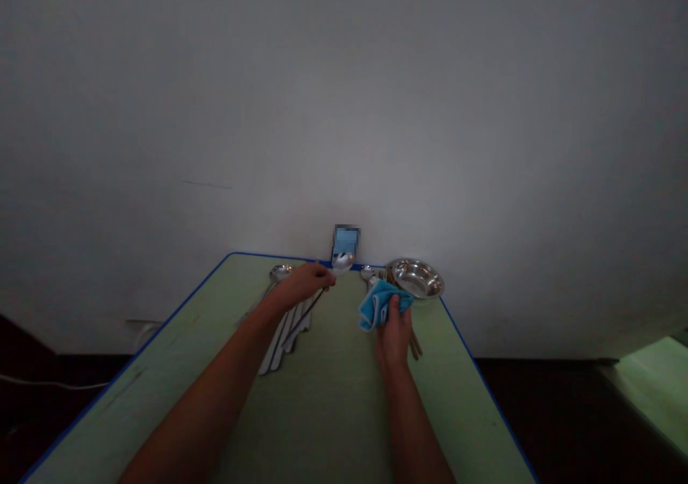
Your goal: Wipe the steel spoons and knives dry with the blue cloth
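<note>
My left hand (304, 285) is closed around a metal spoon (340, 261), gripping it near the bowl while the dark handle trails back toward me. My right hand (394, 333) is closed on a crumpled blue cloth (379, 303), held just above the green table (322, 412). The two hands are a short gap apart near the table's far end. Under my left forearm lie several pale utensil handles (279, 344) in a row. Brown chopsticks (415, 344) stick out beside my right hand.
A shiny metal bowl (416, 277) sits at the far right corner. Another spoon (279, 272) lies at the far left, and one more spoon (368, 272) by the cloth. A small blurred blue object (345, 242) leans on the grey wall. The table has a blue edge.
</note>
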`<action>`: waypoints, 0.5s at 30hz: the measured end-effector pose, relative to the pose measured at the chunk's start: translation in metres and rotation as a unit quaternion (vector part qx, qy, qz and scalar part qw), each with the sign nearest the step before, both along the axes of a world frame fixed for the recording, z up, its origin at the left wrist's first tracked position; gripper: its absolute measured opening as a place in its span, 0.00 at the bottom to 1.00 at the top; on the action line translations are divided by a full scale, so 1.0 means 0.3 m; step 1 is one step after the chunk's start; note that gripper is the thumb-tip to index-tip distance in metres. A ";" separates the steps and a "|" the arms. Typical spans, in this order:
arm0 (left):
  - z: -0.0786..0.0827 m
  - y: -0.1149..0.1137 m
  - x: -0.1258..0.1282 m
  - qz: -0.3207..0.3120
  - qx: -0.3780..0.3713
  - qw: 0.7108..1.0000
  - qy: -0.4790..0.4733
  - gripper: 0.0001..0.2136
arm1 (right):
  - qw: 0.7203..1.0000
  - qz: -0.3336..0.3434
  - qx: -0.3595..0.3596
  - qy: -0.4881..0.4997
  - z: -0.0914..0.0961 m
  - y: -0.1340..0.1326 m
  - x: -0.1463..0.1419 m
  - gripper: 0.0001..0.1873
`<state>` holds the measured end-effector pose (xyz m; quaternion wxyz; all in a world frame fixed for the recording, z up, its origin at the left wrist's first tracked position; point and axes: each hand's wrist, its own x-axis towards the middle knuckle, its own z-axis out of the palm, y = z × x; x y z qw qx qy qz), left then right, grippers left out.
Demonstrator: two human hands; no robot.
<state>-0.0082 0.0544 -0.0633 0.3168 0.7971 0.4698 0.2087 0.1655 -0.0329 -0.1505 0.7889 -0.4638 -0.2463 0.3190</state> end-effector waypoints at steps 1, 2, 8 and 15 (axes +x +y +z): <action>0.001 -0.006 0.004 -0.008 -0.002 1.000 -0.006 0.15 | 1.000 -0.001 -0.004 0.011 0.003 0.000 -0.003 0.18; 0.003 -0.012 0.008 -0.016 -0.003 1.000 -0.012 0.15 | 1.000 0.002 -0.007 0.026 0.007 -0.001 -0.006 0.18; 0.019 -0.047 0.039 -0.059 -0.019 0.997 -0.035 0.13 | 0.997 0.023 -0.002 0.076 0.026 -0.001 -0.029 0.18; 0.014 -0.076 0.076 -0.111 -0.065 0.989 -0.071 0.11 | 0.993 0.072 0.037 0.091 0.036 0.003 -0.060 0.17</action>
